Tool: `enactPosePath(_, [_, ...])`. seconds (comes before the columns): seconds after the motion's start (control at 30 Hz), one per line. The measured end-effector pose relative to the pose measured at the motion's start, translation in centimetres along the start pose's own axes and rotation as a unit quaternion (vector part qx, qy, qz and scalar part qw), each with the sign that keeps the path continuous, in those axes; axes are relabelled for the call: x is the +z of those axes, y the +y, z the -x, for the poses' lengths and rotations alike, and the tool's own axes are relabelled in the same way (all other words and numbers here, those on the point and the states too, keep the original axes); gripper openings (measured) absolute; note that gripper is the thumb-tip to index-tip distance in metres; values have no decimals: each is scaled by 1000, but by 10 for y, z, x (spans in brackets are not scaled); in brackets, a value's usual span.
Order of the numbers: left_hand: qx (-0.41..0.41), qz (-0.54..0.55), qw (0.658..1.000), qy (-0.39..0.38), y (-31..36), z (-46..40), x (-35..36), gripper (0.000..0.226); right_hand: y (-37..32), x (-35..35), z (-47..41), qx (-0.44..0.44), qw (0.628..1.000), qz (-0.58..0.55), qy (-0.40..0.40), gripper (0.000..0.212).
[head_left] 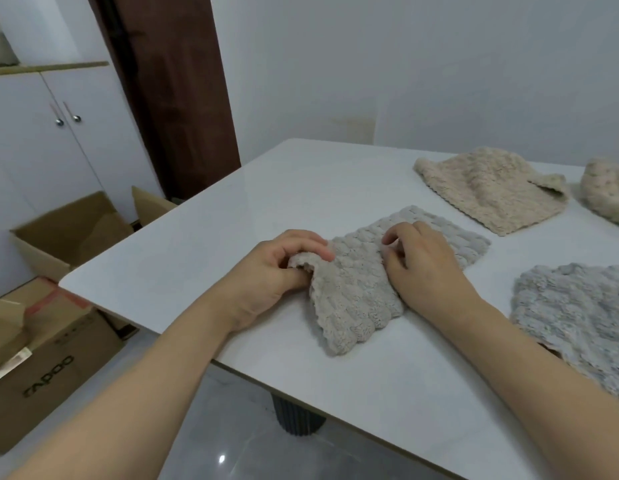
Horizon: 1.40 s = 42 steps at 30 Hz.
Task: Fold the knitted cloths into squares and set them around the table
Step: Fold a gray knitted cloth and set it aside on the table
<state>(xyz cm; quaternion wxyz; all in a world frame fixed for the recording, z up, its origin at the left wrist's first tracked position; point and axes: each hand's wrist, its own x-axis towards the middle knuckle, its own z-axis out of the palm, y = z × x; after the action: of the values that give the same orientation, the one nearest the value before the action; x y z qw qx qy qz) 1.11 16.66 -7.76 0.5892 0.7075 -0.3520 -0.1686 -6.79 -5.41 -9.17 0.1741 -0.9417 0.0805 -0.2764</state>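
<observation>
A light grey-beige knitted cloth (356,289) lies folded on the white table (204,247) in front of me. My left hand (277,271) pinches its left corner, which is lifted and curled off the table. My right hand (422,261) rests on top of the cloth with fingers bent, pressing it down. A beige knitted cloth (488,188) lies farther back. At the right edge sits a second beige cloth (605,192), cut off by the frame. A blue-grey cloth (578,320) lies near my right forearm.
Open cardboard boxes (69,233) stand on the floor to the left, beside a larger closed one (48,372). White cupboard doors (59,133) and a dark wooden door frame (176,91) are behind. The table's dark pedestal leg (294,417) shows below its front edge.
</observation>
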Motion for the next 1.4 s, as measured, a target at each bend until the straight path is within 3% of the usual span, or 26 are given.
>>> enactPosePath(0.1, [-22,63,997,37,2,2,4,9,-12,-9,7,-16,995,-98,-14,13])
enactPosePath(0.27, [-23,-14,986,162,-3,-8,12,29,-27,-20,19,-44,957,-254,-136,10])
enactPosePath(0.37, [-41,-65,980,182,0,-15,18,29,-26,-20,18,-20,939,-307,-154,35])
enactPosePath(0.47, [-59,-69,984,155,5,-24,22,14,-27,-17,15,26,935,-319,-149,49])
enactPosePath(0.57, [-72,22,988,137,5,-26,20,36,-26,-9,7,69,933,-341,-93,22])
enactPosePath(0.63, [-62,55,986,143,3,-25,17,28,-23,-7,3,109,918,-378,-50,8])
enactPosePath(0.73, [-36,91,984,150,1,-24,15,13,-23,-5,2,139,887,-439,-43,9])
enactPosePath(0.83, [-8,147,975,168,-2,-22,9,15,-24,-3,1,113,912,-391,-47,13])
enactPosePath(0.97, [-5,192,962,196,1,-23,10,10,-21,0,-4,127,910,-393,-18,16])
enactPosePath(1.1, [19,79,973,215,7,-35,22,20,-16,-6,-3,114,918,-379,11,30])
enactPosePath(1.2, [44,23,974,221,17,-56,32,24,-9,-11,-4,136,913,-382,-36,38])
enactPosePath(1.27, [30,26,975,217,19,-71,36,24,-5,-10,-7,124,936,-330,-21,41])
enactPosePath(1.33, [-6,56,980,193,12,-80,38,29,0,-10,-11,100,972,-210,37,45])
enactPosePath(1.4, [-55,51,982,171,5,-85,40,35,3,-12,-13,100,985,-115,83,47])
